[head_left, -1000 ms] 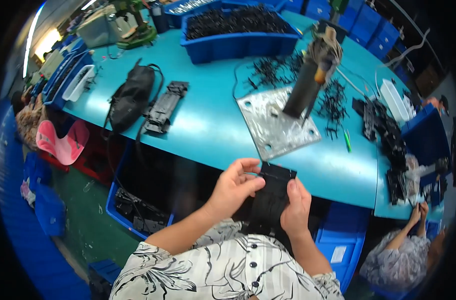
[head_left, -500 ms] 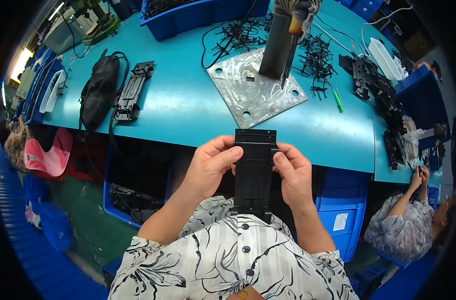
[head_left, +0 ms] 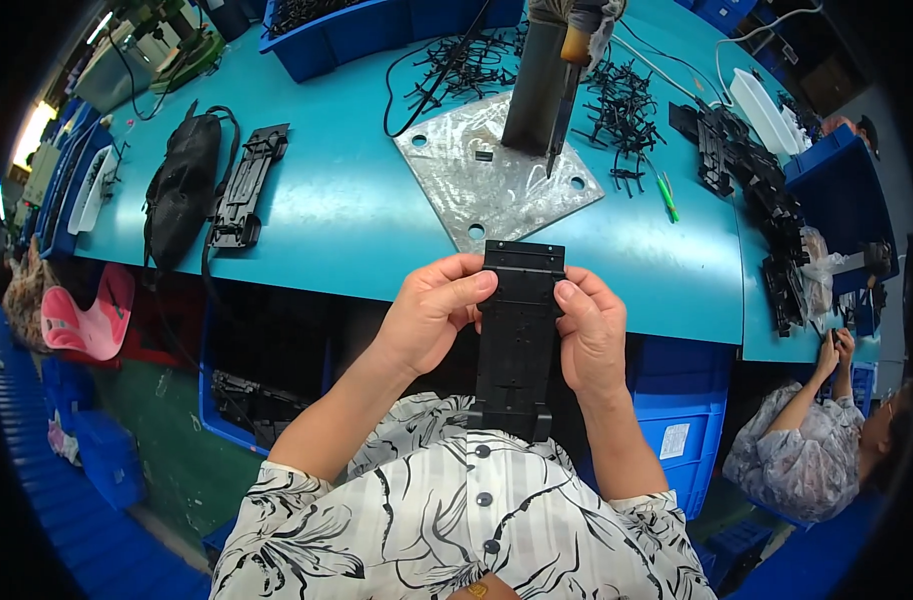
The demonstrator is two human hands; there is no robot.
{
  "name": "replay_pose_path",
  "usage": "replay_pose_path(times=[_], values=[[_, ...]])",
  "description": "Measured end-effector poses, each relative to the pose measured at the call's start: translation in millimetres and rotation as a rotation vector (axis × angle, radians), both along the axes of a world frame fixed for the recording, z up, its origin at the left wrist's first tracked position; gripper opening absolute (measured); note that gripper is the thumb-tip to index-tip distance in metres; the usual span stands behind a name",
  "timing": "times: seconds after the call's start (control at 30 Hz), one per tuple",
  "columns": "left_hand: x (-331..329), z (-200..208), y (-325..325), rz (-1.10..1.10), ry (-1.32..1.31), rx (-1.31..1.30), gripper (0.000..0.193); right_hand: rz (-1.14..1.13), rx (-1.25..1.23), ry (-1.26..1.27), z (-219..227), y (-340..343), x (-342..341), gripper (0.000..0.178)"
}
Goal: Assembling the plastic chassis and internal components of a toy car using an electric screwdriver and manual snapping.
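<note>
Between both hands I hold a long black plastic chassis part (head_left: 518, 345), lengthwise in front of my body, its far end just over the table's near edge. My left hand (head_left: 427, 312) grips its left side near the far end, thumb on top. On the opposite side my right hand (head_left: 591, 330) pinches the edge, thumb also on top. The near end reaches down to my shirt. Beyond it, a square metal plate (head_left: 447, 165) carries an upright post (head_left: 533, 95), beside which hangs a soldering-iron-like tool (head_left: 567, 95) with an amber handle and thin dark tip.
A similar black chassis (head_left: 249, 190) and a black bag (head_left: 182, 195) lie on the teal table (head_left: 327, 220) at left. Small black parts (head_left: 622, 115) are piled behind the plate, near a green-handled tool (head_left: 669, 198). A blue bin (head_left: 357, 45) stands behind; a co-worker (head_left: 807, 440) sits at right.
The chassis part has tilted slightly in my hands, so its flat face with small holes shows more plainly. The surroundings have shifted a little to the left in view.
</note>
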State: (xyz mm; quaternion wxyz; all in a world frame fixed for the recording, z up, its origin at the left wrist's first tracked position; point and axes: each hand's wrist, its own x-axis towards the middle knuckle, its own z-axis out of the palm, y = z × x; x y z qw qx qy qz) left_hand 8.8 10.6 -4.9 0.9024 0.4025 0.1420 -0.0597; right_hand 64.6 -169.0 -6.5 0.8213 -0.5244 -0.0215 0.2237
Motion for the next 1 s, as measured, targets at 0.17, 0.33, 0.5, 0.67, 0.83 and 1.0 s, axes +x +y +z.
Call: replay_pose_path(times=[0.17, 0.33, 0.5, 0.67, 0.83, 1.0], values=[[19.6, 1.6, -1.3, -0.001, 0.009, 0.022, 0.023, -0.045, 0.022, 0.050, -1.0, 1.8, 12.2, 0.023], [41.5, 1.6, 2.1, -0.048, -0.032, 0.017, 0.020, -0.086, 0.007, 0.058, -0.3, 3.3, 25.6, 0.023], [62.9, -0.4, 5.2, -0.054, -0.035, 0.002, 0.023, -0.137, 0.051, 0.046, 6.2, 9.6, 36.7, 0.016], [77.3, 1.5, 3.7, -0.055, -0.043, -0.027, 0.025, -0.183, 0.068, 0.043, 4.9, 10.8, 43.8, 0.016], [84.2, 2.2, 4.4, -0.079, -0.063, -0.085, 0.025, -0.194, 0.089, 0.027, 12.7, 13.2, 44.1, 0.018], [86.5, 8.2, 4.4, -0.062, -0.047, -0.111, 0.023, -0.186, 0.101, 0.021, 13.8, 14.1, 45.8, 0.019]])
